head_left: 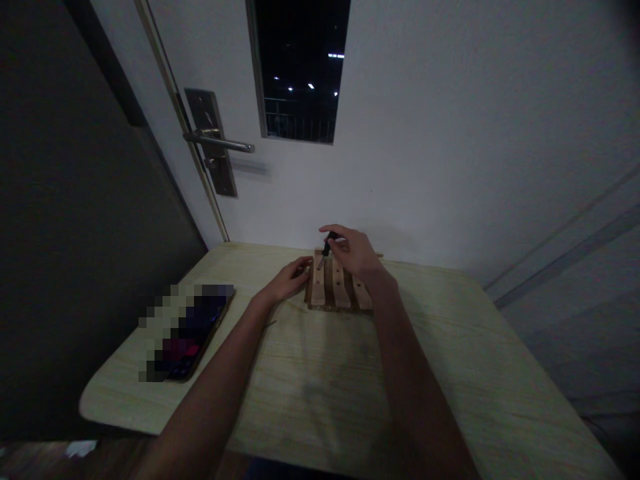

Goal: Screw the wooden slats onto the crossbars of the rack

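Note:
A small brown wooden board lies flat near the back of the table, with several pale, narrow-waisted wooden pieces on it. The leftmost wooden piece and its neighbour have small dark holes. My right hand is closed on a short black-handled screwdriver. Its metal shaft slants down to the upper part of the leftmost piece. That hand and forearm cover the board's right side. Against the board's left edge, my left hand has its fingers bent around the side, steadying contact there.
A dark phone lies on the left of the pale wood-grain table. One thin, dark sliver is beside my left forearm. Behind the table stands a white door with a metal lever handle and a window.

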### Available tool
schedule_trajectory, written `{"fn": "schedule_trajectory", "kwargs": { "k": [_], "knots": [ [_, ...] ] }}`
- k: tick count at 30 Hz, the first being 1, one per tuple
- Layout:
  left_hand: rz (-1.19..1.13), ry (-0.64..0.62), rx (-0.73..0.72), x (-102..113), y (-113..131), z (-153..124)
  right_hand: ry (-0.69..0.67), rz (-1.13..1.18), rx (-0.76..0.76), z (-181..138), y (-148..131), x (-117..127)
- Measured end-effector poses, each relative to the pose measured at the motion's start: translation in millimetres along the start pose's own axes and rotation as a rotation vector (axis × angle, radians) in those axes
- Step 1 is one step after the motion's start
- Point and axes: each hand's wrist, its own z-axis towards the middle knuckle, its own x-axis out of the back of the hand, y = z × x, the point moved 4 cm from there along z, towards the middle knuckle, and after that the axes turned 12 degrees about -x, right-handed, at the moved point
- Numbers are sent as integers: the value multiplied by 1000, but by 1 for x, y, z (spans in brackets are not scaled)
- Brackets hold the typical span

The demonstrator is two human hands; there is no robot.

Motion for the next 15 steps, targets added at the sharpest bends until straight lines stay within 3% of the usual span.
{"fn": "schedule_trajectory", "kwargs": {
  "k": [7,15],
  "knots": [
    [165,58,-29,-1,-8,7,13,-41,23,0,-4,0],
    [174,128,-21,-4,-1,7,16,-76,7,0,-6,-2]
  ]
}}
